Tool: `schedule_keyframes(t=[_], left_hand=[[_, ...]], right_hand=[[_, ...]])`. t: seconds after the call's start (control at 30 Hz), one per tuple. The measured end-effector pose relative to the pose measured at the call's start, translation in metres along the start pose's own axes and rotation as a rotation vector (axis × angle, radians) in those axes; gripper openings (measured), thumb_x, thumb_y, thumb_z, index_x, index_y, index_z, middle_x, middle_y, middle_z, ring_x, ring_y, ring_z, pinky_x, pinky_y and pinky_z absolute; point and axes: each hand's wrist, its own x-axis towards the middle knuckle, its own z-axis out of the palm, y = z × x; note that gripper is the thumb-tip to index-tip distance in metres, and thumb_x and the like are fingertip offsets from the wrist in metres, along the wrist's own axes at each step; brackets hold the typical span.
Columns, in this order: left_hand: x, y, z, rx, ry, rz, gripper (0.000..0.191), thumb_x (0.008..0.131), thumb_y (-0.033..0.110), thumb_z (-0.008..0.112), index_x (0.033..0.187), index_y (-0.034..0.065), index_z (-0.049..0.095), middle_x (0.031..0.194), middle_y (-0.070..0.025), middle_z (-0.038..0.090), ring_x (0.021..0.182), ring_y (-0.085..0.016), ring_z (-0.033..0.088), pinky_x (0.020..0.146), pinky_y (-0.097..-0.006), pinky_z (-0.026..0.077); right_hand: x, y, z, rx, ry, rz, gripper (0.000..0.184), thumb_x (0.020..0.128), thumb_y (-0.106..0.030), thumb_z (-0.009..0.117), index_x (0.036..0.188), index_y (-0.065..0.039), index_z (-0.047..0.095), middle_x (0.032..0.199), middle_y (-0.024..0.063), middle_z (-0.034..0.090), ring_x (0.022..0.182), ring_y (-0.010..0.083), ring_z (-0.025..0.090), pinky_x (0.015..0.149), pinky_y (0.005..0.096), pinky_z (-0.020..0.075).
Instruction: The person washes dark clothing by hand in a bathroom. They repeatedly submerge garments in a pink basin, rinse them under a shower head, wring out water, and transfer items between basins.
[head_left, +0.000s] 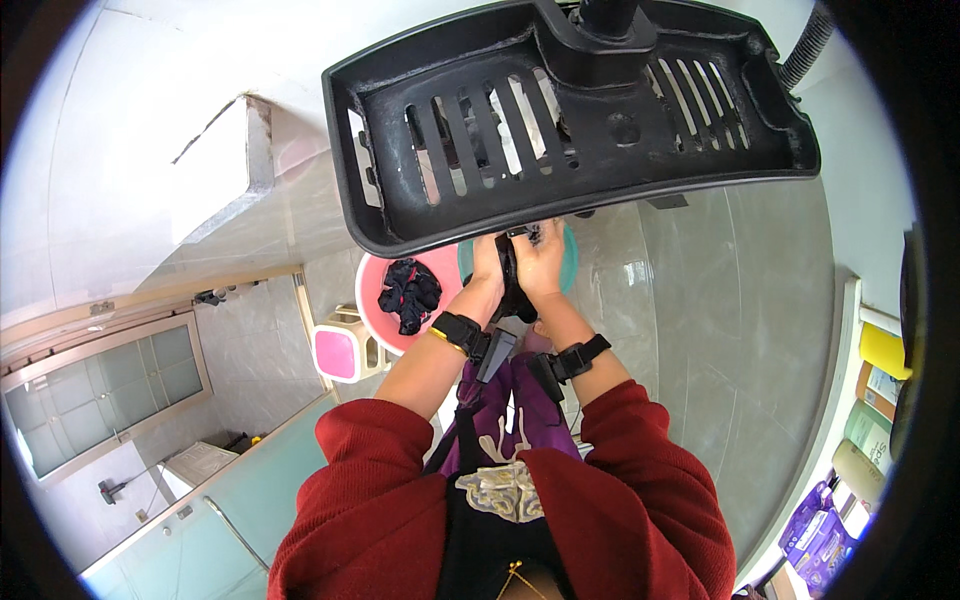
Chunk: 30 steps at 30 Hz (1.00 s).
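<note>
Both of my hands are at a dark, wet-looking cloth (513, 289) over a teal basin (568, 259). My left hand (486, 266) is at the cloth's left side, its fingertips partly hidden by the black shelf above. At the right side, my right hand (541, 259) has its fingers curled at the cloth, with water splashing by them. A pink basin (369, 289) to the left holds another dark garment (409, 295) with red parts. Black straps with devices are on both wrists.
A slotted black plastic shower shelf (600, 161) hangs close above my hands. A pink-topped plastic stool (337, 354) stands beside the pink basin. Glass panels (225, 517) are at lower left. Packages (821, 536) line a shelf at the right edge.
</note>
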Motion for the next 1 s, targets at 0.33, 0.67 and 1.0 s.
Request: schedule_keyframes(t=[0.33, 0.67, 1.0], left_hand=[[-0.039, 0.042, 0.015, -0.244, -0.196, -0.286, 0.043, 0.082, 0.045, 0.04, 0.095, 0.0074, 0.057, 0.086, -0.0086, 0.061, 0.077, -0.024, 0.059, 0.075, -0.037, 0.048], [-0.02, 0.02, 0.014, -0.107, -0.142, -0.105, 0.034, 0.085, 0.039, 0.049, 0.089, 0.0071, 0.058, 0.08, -0.0046, 0.059, 0.068, -0.017, 0.057, 0.061, -0.0313, 0.048], [-0.001, 0.008, 0.007, -0.186, -0.146, -0.042, 0.028, 0.087, 0.031, 0.042, 0.086, 0.0061, 0.056, 0.082, -0.0067, 0.059, 0.074, -0.02, 0.057, 0.07, -0.032, 0.047]], right_hand=[[-0.004, -0.011, -0.031, 0.099, -0.475, -0.001, 0.056, 0.071, -0.027, 0.061, 0.119, -0.002, 0.046, 0.128, 0.021, 0.036, 0.118, 0.0367, 0.033, 0.1, 0.0426, 0.0244], [-0.003, -0.025, -0.015, -0.053, -0.086, -0.137, 0.037, 0.071, -0.032, 0.066, 0.088, -0.002, 0.052, 0.093, 0.0205, 0.05, 0.09, 0.0389, 0.046, 0.078, 0.045, 0.0383], [-0.004, -0.006, -0.003, 0.05, -0.137, 0.022, 0.029, 0.079, -0.027, 0.056, 0.096, -0.004, 0.055, 0.095, 0.0184, 0.053, 0.087, 0.0377, 0.051, 0.075, 0.042, 0.0424]])
